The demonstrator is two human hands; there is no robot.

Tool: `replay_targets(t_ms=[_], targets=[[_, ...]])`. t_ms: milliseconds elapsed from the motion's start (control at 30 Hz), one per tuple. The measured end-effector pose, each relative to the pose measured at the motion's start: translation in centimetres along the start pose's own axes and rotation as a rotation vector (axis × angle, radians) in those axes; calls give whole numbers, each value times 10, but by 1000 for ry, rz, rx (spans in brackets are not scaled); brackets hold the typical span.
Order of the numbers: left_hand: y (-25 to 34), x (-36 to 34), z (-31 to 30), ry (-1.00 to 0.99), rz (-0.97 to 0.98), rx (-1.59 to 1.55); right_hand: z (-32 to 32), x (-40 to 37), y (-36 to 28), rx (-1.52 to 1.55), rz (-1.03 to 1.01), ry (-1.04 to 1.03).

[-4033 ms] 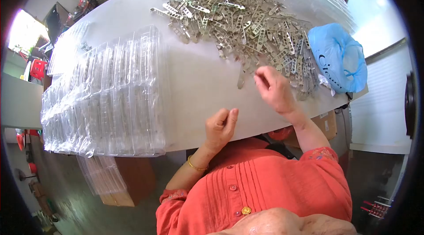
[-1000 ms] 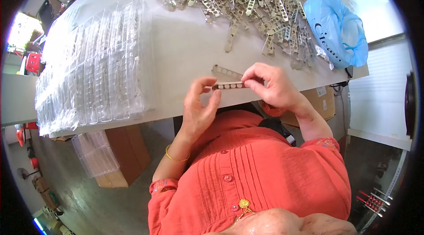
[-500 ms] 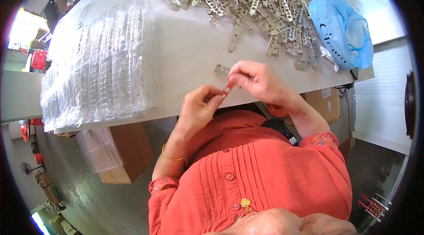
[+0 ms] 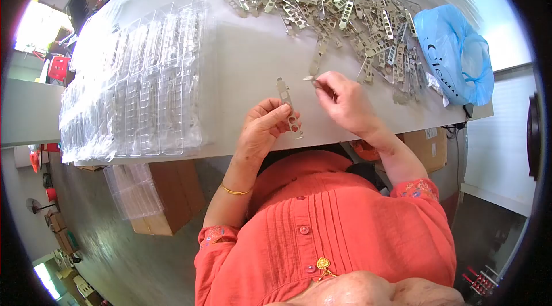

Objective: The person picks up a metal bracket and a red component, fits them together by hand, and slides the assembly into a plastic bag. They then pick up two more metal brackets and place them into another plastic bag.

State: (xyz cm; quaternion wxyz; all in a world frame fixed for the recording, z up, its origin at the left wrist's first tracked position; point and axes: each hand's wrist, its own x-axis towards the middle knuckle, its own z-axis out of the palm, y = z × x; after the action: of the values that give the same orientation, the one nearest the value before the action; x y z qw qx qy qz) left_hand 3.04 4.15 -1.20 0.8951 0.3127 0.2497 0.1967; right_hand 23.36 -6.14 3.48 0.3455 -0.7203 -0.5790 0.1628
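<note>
At the near edge of the white bench [image 4: 241, 58], the left hand [image 4: 261, 130] is gripping a perforated metal strip [image 4: 283, 90]. Its fingers [image 4: 269, 115] are closing round the strip's lower half, and the upper end is sticking out past them. Just beside it, the right hand [image 4: 345, 102] is pinching a small metal piece [image 4: 309, 78] between thumb and forefinger, near the strip's top but apart from it. A pile of metal strips [image 4: 339, 12] is lying beyond, a blue plastic bag [image 4: 454, 53] to the right and clear plastic trays [image 4: 144, 81] to the left.
</note>
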Motion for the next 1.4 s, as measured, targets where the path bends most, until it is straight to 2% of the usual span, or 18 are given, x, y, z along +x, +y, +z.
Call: replay_targets(t_ms=[33, 67, 100, 167, 200, 333, 500, 533, 600, 633, 700, 800, 933, 1000, 1100, 1133, 1200, 1400], targets=[[-1, 1, 1, -5, 5, -30, -6, 0, -5, 203, 168, -10], [-1, 2, 2, -7, 4, -34, -7, -1, -5, 341, 169, 57], [-2, 3, 4, -21, -1, -45, -5, -2, -2, 336, 170, 58], [-5, 5, 11, -39, -4, -61, 1, -4, 1, 807, 104, 214], [-7, 4, 16, -44, -3, -109, 1, -5, 1, 915, 157, 196], [-12, 9, 20, -75, 19, -143, 11, -12, 2, 1064, 218, 137], [-13, 14, 18, 5, 53, 1, 3, -22, -1, 912, 335, 24], [-12, 14, 17, 13, 55, 56, 3, -24, 3, 913, 336, 23], [-10, 17, 16, -1, 84, 121, 2, -28, 14, 594, 166, -7], [-9, 18, 17, -17, 113, 187, -2, -28, 13, 594, 167, -8], [-7, 19, 22, 2, 123, 238, -14, -27, 6, 443, 305, -112], [-4, 19, 33, 27, 165, 357, -19, -24, 7, 395, 267, -187], [-6, 21, 35, 95, 212, 535, -19, -25, 12, 171, 139, -79], [-6, 23, 33, 112, 169, 502, -21, -25, 7, 270, 288, 73], [-9, 24, 32, 122, 93, 394, -17, -26, 9, 119, 180, 134], [-10, 25, 32, 112, 61, 324, -14, -28, 13, 119, 181, 130], [-12, 26, 32, 115, 46, 301, -6, -31, 23, -146, 18, 52], [-12, 28, 28, 64, 25, 292, -1, -28, 20, -13, 97, 47]])
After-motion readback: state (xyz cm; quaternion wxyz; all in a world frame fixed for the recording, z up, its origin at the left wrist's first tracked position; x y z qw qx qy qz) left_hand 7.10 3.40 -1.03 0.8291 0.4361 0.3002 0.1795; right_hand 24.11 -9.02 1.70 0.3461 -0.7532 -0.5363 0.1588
